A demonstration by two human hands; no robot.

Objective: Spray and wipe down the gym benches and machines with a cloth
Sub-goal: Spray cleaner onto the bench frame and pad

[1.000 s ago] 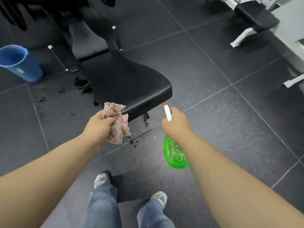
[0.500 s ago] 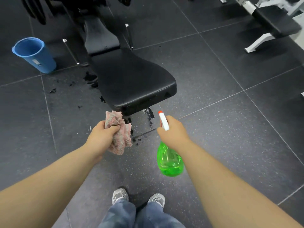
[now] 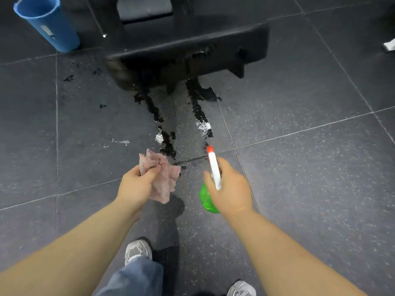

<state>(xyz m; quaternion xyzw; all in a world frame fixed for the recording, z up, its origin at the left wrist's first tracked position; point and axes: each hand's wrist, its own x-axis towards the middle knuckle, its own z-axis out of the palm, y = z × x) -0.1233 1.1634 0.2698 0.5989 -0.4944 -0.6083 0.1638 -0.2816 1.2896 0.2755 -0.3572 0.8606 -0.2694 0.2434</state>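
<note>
1. The left hand [image 3: 136, 184] grips the cloth [image 3: 164, 180]. Its fingers are curled tight round a bunched upper part, and the rest hangs loose below the fist. The cloth is in the air above the floor [image 3: 310, 178], short of the near end of the bench [image 3: 188, 45].
2. The cloth looks soft, limp and light, so it should fold to any surface. I judge a flatter hold, with the palm spread behind it, would wipe better than this bunched fist.
3. The right hand [image 3: 232, 189] is clamped on the neck of the spray bottle [image 3: 213, 167]. The white head and red nozzle point forward toward the bench, and the green body hangs under the palm. The trigger and the finger on it are hidden.
4. The bottle looks like thin, light plastic, and I cannot tell its fill level. The neck is the natural place to hold it, since it leaves one finger free to squeeze.
5. The bench pad is black and smooth, probably firm and wipeable. Its near edge faces the person, well ahead of both hands.
6. Dark wet streaks [image 3: 162, 124] run over the floor from under the bench's near edge toward the hands, so footing there may be slippery.
7. A blue bucket [image 3: 47, 24] stands on the floor by the bench's left side.
</note>
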